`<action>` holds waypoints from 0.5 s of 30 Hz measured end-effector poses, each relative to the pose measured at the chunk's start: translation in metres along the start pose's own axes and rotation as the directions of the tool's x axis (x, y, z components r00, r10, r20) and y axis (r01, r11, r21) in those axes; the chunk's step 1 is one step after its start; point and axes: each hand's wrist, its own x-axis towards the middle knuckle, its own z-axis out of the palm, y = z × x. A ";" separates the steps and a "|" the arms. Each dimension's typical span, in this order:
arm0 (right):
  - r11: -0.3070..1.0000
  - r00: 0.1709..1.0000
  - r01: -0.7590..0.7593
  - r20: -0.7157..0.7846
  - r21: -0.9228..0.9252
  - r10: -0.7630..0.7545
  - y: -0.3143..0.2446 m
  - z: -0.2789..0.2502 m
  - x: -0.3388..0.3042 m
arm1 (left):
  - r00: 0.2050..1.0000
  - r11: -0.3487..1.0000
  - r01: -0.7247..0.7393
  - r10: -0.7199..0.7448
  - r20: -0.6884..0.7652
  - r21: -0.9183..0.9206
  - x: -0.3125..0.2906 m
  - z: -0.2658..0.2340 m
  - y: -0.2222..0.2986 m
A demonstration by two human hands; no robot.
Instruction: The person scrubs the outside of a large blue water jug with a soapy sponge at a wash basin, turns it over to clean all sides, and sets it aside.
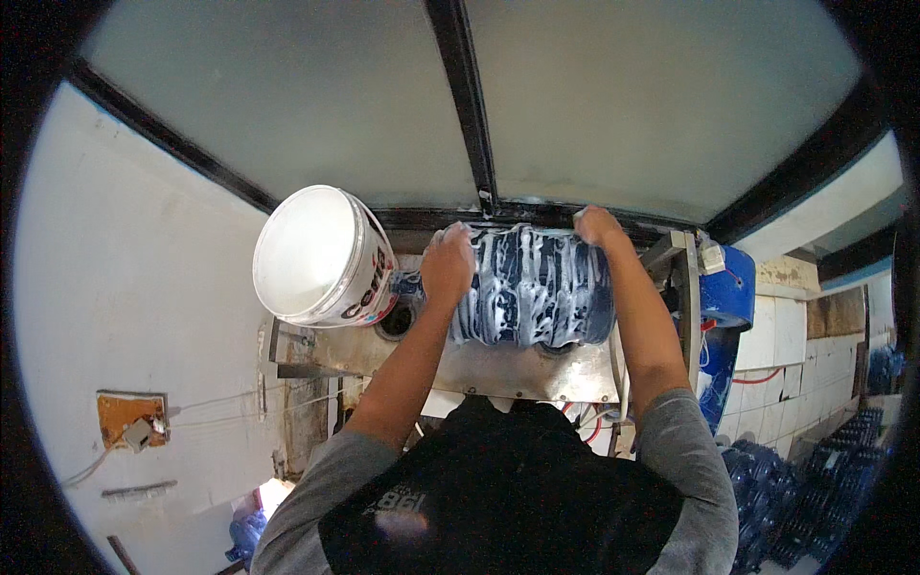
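Observation:
A large ridged blue water jug [537, 287] lies on its side on a metal bench [517, 372], coated in streaks of white foam. Its neck points left and its base right. My left hand [448, 264] is closed over the jug's shoulder near the neck, with suds on the fingers. At the far edge of the base end, my right hand [599, 227] is curled into a fist against the jug. Foam shows at its fingers, and whatever is inside them is hidden. A white bucket [305, 257] stands tilted in view just left of the neck.
A round dark opening [395, 321] sits in the bench beside the bucket. Frosted panes [652, 105] in black frames rise behind the bench. A metal post [688, 307] and a blue drum [726, 292] stand at the right. Several blue jugs [815, 489] are stacked at lower right.

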 end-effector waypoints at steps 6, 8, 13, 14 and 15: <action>0.961 0.928 0.069 -0.372 0.268 0.037 -0.011 0.010 -0.086 | 0.869 0.889 0.457 -0.442 0.221 -0.019 0.015 -0.002 -0.033; 0.950 0.769 0.222 -0.639 0.218 -0.033 -0.019 0.027 -0.148 | 0.803 0.848 0.528 -0.512 0.306 0.033 0.021 0.007 -0.048; -0.153 0.763 0.169 -0.031 0.974 0.646 0.020 0.211 -0.223 | 0.757 0.544 0.610 -0.185 0.626 -0.576 0.021 0.006 -0.076; -0.234 0.744 0.076 0.101 0.969 0.660 0.044 0.257 -0.223 | 0.755 0.430 0.633 -0.156 0.637 -0.644 0.019 0.009 -0.080; -0.134 0.789 -0.071 0.138 0.988 0.598 0.078 0.301 -0.223 | 0.750 0.310 0.650 -0.113 0.652 -0.694 0.021 0.016 -0.079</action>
